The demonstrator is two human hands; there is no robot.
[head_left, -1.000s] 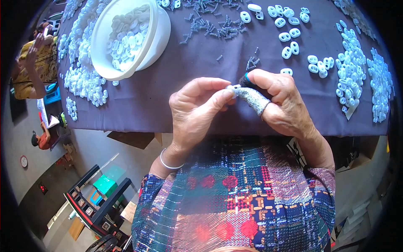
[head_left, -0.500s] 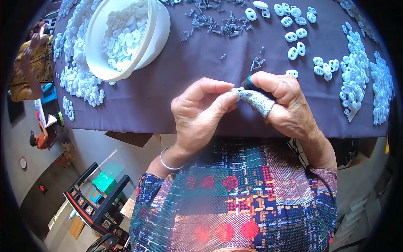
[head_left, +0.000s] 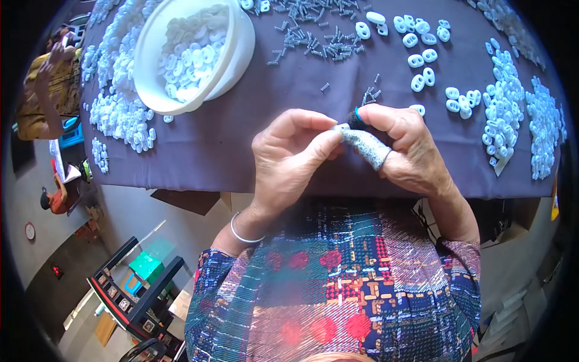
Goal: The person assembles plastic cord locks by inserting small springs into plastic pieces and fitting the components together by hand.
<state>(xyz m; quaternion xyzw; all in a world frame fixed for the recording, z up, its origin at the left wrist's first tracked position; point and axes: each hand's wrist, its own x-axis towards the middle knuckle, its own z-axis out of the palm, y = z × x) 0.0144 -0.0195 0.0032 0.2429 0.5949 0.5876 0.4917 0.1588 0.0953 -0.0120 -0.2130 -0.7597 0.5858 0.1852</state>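
Above the table's near edge, my left hand pinches a small white plastic piece between thumb and index finger. My right hand meets it there, its covered fingertips closed on the other side of the same piece. A speckled grey knit sleeve covers the right thumb, and a black cover with a blue edge sits on a right finger. The fingertips hide most of the piece. Just beyond the hands lie a few small metal springs and one white oval two-holed piece.
A white tub of white oval pieces stands at the back left, beside a heap of small white parts. Loose springs lie at the far middle. More two-holed pieces are piled on the right. Another person sits at far left.
The tub and the far springs appear slightly further right and the right-hand pieces slightly further left, as the view shifts. Both hands keep their pinch at the same spot.
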